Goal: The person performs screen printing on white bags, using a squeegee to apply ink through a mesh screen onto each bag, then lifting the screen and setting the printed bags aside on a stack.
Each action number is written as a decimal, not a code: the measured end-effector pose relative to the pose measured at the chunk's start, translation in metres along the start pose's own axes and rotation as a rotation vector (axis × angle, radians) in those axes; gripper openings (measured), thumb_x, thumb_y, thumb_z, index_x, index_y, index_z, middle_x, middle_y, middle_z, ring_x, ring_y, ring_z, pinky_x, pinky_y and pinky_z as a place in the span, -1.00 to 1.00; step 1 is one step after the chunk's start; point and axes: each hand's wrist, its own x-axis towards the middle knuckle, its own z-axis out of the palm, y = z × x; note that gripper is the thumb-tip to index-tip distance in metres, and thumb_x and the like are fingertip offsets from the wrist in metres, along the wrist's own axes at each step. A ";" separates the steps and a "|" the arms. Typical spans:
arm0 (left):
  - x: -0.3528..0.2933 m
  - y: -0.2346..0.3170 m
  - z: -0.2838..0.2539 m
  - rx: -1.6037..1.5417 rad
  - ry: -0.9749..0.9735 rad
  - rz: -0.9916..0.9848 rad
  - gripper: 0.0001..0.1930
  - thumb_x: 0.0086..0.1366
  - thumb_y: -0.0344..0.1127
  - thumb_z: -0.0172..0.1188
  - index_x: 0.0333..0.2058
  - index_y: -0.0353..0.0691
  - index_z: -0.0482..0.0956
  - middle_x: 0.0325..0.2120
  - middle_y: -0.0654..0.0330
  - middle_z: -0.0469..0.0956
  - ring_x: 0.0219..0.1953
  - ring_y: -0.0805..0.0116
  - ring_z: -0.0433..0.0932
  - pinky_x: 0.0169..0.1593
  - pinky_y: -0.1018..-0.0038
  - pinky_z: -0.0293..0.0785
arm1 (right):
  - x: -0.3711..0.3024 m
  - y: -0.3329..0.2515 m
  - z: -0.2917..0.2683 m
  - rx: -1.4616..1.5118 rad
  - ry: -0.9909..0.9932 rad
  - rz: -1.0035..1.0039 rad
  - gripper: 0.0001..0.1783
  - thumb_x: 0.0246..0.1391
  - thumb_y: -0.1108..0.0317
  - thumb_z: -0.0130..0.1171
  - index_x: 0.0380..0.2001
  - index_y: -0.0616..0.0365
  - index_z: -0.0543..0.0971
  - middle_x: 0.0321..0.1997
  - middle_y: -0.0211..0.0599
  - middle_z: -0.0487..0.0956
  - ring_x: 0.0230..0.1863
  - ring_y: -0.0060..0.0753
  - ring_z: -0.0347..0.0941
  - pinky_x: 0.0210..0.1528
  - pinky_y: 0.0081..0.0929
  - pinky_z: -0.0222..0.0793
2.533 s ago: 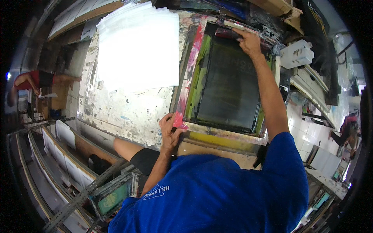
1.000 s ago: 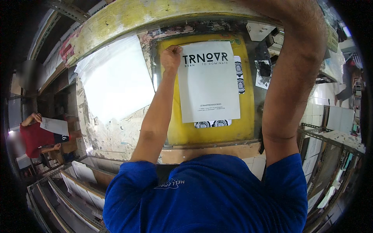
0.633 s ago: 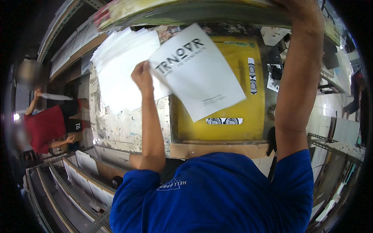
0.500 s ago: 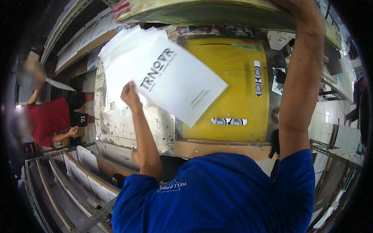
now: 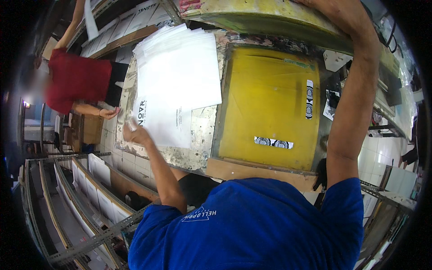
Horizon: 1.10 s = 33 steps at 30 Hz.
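My left hand [image 5: 137,134] pinches the near left edge of a white printed sheet [image 5: 164,130] with dark lettering; its fingers are slightly blurred. A fanned stack of white sheets [image 5: 180,67] lies just beyond and seems to overlap it. At the top edge of the picture, my right hand [image 5: 339,11] grips a raised, paint-stained screen frame [image 5: 270,20]; its fingertips are partly cut off. Between my arms is a yellow board [image 5: 270,103] bearing two patterned black-and-white strips [image 5: 273,142].
A paint-spattered table [image 5: 202,130] carries the sheets, with a wooden ledge [image 5: 256,173] along its near side. Drying racks [image 5: 99,189] stand at the lower left. A co-worker in a red shirt [image 5: 81,81] stands at the left, one arm raised toward racked sheets [image 5: 135,24].
My left hand has drawn the printed sheet off the yellow board to the left. My right hand stays on the frame. The co-worker has moved upward in the picture, raising an arm.
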 end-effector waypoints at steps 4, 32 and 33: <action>-0.095 0.116 0.042 -0.447 -0.415 0.258 -0.71 0.14 -0.28 0.50 -0.16 -0.19 0.74 -0.16 0.13 0.69 -0.05 0.14 0.60 0.07 0.28 0.49 | 0.004 -0.003 -0.005 0.083 -0.059 0.004 -0.57 -0.07 0.12 0.43 -0.14 0.13 0.77 -0.22 -0.10 0.76 -0.22 -0.20 0.66 -0.04 -0.32 0.50; -0.288 0.291 0.044 -0.330 -1.273 1.106 -0.38 0.28 0.11 0.24 0.31 0.21 0.44 0.46 0.22 0.14 0.52 -0.03 -0.06 0.49 -0.15 -0.13 | 0.006 0.013 0.003 0.120 -0.056 -0.039 -0.47 -0.01 0.00 0.36 -0.14 0.24 0.75 -0.25 0.01 0.74 -0.31 -0.12 0.66 -0.12 -0.31 0.55; -0.298 0.307 0.049 -0.348 -1.301 1.160 -0.38 0.30 0.14 0.21 0.32 0.23 0.42 0.48 0.24 0.10 0.53 -0.03 -0.08 0.49 -0.15 -0.17 | 0.015 0.032 0.006 0.120 -0.061 -0.040 -0.46 -0.01 -0.01 0.36 -0.13 0.24 0.75 -0.25 0.03 0.74 -0.30 -0.11 0.67 -0.11 -0.31 0.56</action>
